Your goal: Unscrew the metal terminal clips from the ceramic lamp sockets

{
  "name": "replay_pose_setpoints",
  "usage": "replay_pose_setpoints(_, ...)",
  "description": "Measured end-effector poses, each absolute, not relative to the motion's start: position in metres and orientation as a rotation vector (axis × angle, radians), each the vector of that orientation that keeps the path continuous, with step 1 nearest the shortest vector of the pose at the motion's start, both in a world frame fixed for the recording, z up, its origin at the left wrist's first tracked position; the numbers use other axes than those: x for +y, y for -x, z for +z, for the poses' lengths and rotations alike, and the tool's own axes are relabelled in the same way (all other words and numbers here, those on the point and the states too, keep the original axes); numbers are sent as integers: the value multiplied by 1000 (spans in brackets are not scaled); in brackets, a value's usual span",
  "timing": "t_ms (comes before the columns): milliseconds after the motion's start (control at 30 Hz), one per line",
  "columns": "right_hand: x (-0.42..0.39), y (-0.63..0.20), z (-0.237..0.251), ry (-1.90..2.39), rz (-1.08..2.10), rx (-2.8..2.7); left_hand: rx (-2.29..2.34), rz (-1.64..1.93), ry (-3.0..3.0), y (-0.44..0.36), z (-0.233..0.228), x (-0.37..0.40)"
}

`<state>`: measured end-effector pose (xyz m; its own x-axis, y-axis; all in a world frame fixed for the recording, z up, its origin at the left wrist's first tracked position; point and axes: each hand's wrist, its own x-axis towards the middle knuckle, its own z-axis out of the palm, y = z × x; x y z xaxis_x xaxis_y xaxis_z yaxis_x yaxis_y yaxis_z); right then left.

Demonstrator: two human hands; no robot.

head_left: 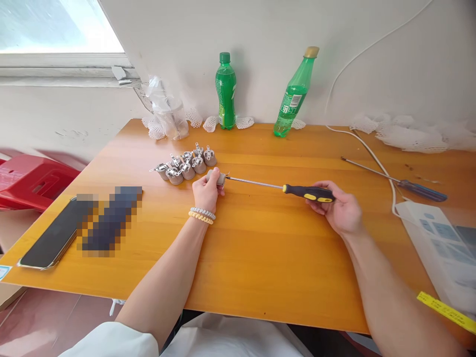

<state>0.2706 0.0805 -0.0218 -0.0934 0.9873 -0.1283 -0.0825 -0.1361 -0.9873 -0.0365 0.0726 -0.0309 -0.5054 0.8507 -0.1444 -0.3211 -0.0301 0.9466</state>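
My left hand [207, 191] is closed around a small grey-brown cylindrical part [220, 179] with a metal piece at its right end. A screwdriver [308, 192] with a black and yellow handle lies in my right hand [340, 206], its fingers wrapped about the handle's end. The long shaft points left, and its tip meets or nearly meets the metal end of the part. Just beyond my left hand stands a group of several similar grey cylindrical parts [188, 170], each with metal strips on top.
Two green bottles [225, 94] [292, 101] and a plastic-wrapped item [169, 111] stand along the wall. Another screwdriver [420, 188], a white cable [392, 193] and a white power strip [435, 238] are at right. A phone [52, 238] lies at left, beside a red stool [33, 181].
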Motion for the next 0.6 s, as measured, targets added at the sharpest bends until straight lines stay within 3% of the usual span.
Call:
replay_pose_setpoints(133, 80, -271, -21, 1137, 1336, -1124, 1367, 1649, -660, 37, -31, 71)
replay_pose_setpoints(300, 83, -277, -26, 1504, 1055, -1253, 1352, 1624, -670, 34, -28, 68)
replay_pose_setpoints(500, 78, -282, -18, 1254, 1382, -1240, 1321, 1687, -593, 30, -22, 66)
replay_pose_setpoints(600, 74, -279, -15, 1211, 1380, -1245, 1319, 1713, -573, 30, -21, 65)
